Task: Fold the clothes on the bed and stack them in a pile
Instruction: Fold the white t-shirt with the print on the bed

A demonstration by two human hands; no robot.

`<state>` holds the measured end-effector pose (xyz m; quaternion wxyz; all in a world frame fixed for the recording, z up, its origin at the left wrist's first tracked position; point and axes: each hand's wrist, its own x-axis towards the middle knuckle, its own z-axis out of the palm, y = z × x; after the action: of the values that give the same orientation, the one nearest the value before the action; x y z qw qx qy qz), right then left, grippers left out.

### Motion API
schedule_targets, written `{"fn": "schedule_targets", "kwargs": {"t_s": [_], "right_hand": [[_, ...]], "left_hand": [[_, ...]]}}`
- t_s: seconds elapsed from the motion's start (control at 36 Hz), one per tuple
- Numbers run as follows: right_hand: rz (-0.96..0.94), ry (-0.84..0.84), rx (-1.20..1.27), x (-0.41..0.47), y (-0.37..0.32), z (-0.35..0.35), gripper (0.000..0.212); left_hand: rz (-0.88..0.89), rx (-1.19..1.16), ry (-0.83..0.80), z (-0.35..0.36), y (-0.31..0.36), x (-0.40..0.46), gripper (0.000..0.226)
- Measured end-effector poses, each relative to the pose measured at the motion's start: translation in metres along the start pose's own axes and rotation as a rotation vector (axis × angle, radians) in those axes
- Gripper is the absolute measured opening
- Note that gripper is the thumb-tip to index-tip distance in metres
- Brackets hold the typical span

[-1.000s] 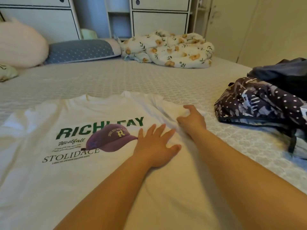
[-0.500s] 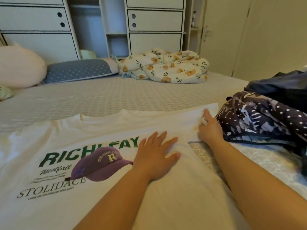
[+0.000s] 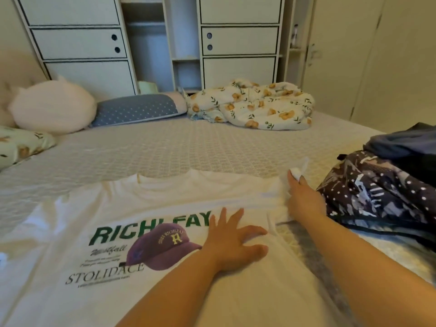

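A white T-shirt with green lettering and a purple cap print lies spread flat on the bed. The left hand presses on it with fingers spread, just right of the print. The right hand pinches the shirt's right sleeve, lifting its tip. Right of the shirt, patterned dark clothes lie heaped.

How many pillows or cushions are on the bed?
3, along the head end on the left: a white round cushion, a blue dotted pillow beside it, and a green patterned pillow at the left edge, partly cut off. More may lie outside the view.
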<state>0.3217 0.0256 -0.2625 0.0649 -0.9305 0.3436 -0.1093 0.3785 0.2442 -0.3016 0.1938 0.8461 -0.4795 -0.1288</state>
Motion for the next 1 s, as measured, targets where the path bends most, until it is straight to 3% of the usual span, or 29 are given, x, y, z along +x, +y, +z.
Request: {"fn": "schedule_targets", "kwargs": {"t_s": [0.08, 0.17, 0.28, 0.39, 0.47, 0.53, 0.58, 0.69, 0.83, 0.89, 1.0], "right_hand": [[0.009, -0.021, -0.027, 0.011, -0.012, -0.025, 0.077], [-0.097, -0.061, 0.010, 0.013, -0.041, -0.043, 0.077], [-0.288, -0.143, 0.239, 0.006, -0.108, -0.059, 0.085], [-0.525, -0.439, 0.555, -0.019, -0.174, -0.059, 0.084], [-0.517, -0.639, 0.740, -0.028, -0.189, -0.048, 0.069], [-0.416, -0.557, 0.837, -0.025, -0.187, -0.043, 0.040], [-0.289, -0.406, 0.830, -0.015, -0.176, -0.037, 0.024], [-0.147, -0.234, 0.439, 0.002, -0.149, -0.015, 0.028], [-0.005, -0.200, 0.335, 0.010, -0.144, 0.015, 0.040], [0.067, -0.205, 0.277, 0.015, -0.145, 0.025, 0.043], [0.192, -0.273, 0.414, 0.026, -0.145, 0.030, 0.036]], "left_hand": [[-0.097, -0.230, 0.078, -0.020, 0.009, 0.016, 0.044], [-0.321, -0.859, 0.206, -0.054, 0.019, 0.025, 0.057], [-0.434, -1.325, 0.459, -0.088, 0.002, 0.023, 0.074], [-0.551, -1.625, 0.632, -0.114, -0.036, 0.006, 0.087], [-0.730, -1.415, 0.698, -0.115, -0.070, -0.006, 0.089], [-0.794, -1.193, 0.686, -0.107, -0.089, -0.013, 0.079], [-0.780, -0.973, 0.647, -0.099, -0.098, -0.017, 0.082], [-0.688, -0.490, 0.613, -0.090, -0.099, -0.018, 0.097], [-0.504, -0.034, 0.473, -0.072, -0.103, -0.014, 0.050], [-0.479, 0.017, 0.456, -0.070, -0.106, -0.012, 0.042], [-0.424, 0.042, 0.519, -0.086, -0.110, -0.004, 0.041]]}}
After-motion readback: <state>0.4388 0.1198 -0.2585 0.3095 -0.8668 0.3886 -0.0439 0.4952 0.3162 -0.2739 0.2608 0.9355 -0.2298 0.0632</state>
